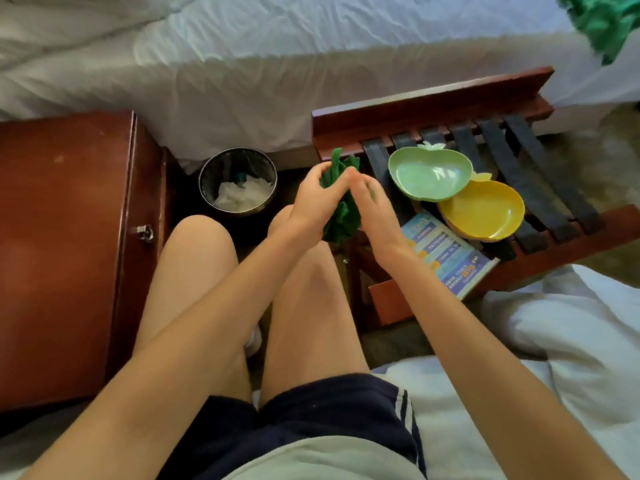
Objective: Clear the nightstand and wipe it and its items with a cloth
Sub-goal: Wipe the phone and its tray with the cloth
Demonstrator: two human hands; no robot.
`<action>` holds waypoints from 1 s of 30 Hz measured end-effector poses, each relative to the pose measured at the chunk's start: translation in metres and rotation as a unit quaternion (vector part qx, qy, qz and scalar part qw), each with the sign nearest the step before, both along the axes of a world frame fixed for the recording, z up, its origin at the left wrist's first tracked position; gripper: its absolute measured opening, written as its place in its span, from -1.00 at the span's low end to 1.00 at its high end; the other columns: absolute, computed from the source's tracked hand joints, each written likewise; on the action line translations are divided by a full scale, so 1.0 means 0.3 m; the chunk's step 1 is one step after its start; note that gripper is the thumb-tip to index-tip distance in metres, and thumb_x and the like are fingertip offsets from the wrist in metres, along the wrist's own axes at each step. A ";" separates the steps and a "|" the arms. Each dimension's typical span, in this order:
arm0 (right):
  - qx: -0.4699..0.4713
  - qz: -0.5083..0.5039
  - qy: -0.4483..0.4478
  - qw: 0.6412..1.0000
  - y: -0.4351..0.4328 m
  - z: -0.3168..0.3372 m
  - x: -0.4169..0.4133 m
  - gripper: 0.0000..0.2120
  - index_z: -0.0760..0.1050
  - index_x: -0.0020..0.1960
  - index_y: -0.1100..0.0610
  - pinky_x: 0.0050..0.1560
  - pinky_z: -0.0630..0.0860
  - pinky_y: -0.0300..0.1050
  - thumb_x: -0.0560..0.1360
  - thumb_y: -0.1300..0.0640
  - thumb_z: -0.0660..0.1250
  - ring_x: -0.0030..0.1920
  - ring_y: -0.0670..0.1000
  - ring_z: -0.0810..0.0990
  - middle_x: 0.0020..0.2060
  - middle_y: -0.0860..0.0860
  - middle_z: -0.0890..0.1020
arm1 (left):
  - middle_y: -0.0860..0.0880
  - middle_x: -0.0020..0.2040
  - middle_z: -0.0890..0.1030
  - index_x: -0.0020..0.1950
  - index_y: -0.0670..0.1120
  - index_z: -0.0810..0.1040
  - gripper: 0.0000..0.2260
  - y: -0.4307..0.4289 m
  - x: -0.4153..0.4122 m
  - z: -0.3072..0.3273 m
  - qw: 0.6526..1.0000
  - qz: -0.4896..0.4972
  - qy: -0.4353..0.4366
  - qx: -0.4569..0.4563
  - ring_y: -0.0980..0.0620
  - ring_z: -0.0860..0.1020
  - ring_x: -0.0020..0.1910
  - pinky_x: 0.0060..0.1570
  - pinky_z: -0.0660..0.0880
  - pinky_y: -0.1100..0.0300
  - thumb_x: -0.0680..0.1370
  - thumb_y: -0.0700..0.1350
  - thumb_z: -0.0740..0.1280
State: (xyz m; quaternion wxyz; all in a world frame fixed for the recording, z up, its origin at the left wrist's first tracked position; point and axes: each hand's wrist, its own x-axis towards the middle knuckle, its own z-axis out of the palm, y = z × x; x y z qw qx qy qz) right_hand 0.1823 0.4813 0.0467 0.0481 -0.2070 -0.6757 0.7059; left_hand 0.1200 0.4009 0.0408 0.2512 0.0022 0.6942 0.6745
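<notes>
A bunched green cloth point(341, 216) sits between both hands above my knees. My left hand point(311, 199) grips its left side with curled fingers, and my right hand point(372, 206) holds the right side. The reddish-brown wooden nightstand point(62, 237) stands at the left with nothing on its top. On the strapped wooden rack point(519, 168) to the right lie a green apple-shaped dish point(429, 174), a yellow dish point(481, 209) partly under it, and a blue and yellow booklet point(446, 254).
A round metal bin point(239, 181) with white tissue inside stands on the floor between nightstand and rack. White bedding point(242, 64) fills the far side. More green fabric point(606, 22) lies at the top right. I sit on white bedding point(554, 358).
</notes>
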 end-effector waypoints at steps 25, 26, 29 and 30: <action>-0.013 0.308 0.043 0.950 -1.018 0.123 -0.055 -0.77 0.43 0.18 0.11 0.01 0.57 -0.19 0.53 0.21 0.32 0.00 -0.09 0.57 -0.04 -0.07 0.56 | -0.17 0.14 0.61 0.29 -0.10 0.49 -0.66 -1.101 0.268 0.162 0.875 0.419 -0.169 0.172 -0.16 0.61 0.08 -0.01 0.57 -0.04 0.55 -0.02 0.32; -0.018 0.330 0.041 0.943 -1.048 0.137 -0.021 -0.79 0.45 0.16 0.16 0.01 0.58 -0.18 0.54 0.21 0.32 -0.02 -0.08 0.58 -0.06 -0.04 0.57 | -0.17 0.13 0.62 0.28 -0.13 0.50 -0.64 -1.140 0.304 0.158 0.870 0.425 -0.172 0.180 -0.15 0.61 0.07 -0.04 0.57 -0.01 0.53 -0.02 0.35; 0.013 0.404 0.027 0.914 -1.150 0.148 0.071 -0.82 0.41 -0.18 0.33 -0.13 0.49 -0.45 0.57 0.25 0.23 -0.36 -0.24 0.47 -0.30 0.09 0.48 | -0.18 0.12 0.63 0.26 -0.15 0.52 -0.63 -1.261 0.416 0.143 0.847 0.465 -0.172 0.191 -0.13 0.61 0.07 -0.04 0.56 0.01 0.51 -0.02 0.36; 0.021 0.421 0.026 0.906 -1.186 0.153 0.101 -0.82 0.42 -0.18 0.33 -0.12 0.50 -0.44 0.56 0.25 0.24 -0.36 -0.28 0.47 -0.30 0.12 0.49 | -0.18 0.11 0.63 0.25 -0.15 0.52 -0.66 -1.297 0.452 0.141 0.838 0.478 -0.166 0.206 -0.13 0.61 0.07 -0.03 0.55 0.00 0.53 -0.02 0.34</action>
